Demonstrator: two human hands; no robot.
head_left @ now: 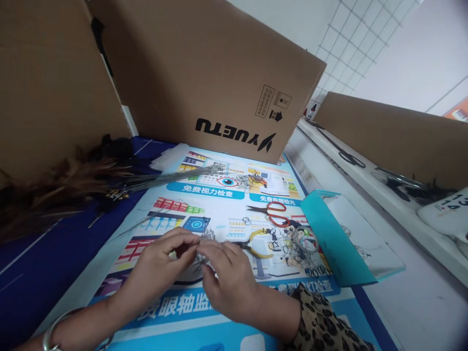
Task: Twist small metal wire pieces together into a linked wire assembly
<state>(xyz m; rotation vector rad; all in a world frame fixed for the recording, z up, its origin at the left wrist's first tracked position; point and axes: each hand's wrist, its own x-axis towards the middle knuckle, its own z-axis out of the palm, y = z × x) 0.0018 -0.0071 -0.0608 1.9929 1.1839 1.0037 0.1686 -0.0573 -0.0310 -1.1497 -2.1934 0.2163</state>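
My left hand (pixel 161 268) and my right hand (pixel 234 275) meet low over the printed sheet, fingertips nearly touching. Each is closed in a pinch at a small tangle of thin greyish wire (pixel 207 235), which shows above and below the fingers. The exact spot of the grip is hidden behind the fingertips. Just beyond my right hand lie pliers with yellow handles (pixel 260 251), their jaws partly covered by it. Scissors with orange-red handles (pixel 280 214) rest farther back. To the right spreads a pile of small wire pieces and rings (pixel 302 243).
A teal-edged open box (pixel 325 234) stands at the right. Long thin metal stems (pixel 171 179) lie toward the back left, beside brown and black feathers (pixel 69 178). A large cardboard box (pixel 204 73) walls off the back. Another pair of scissors (pixel 351 158) sits on a white ledge.
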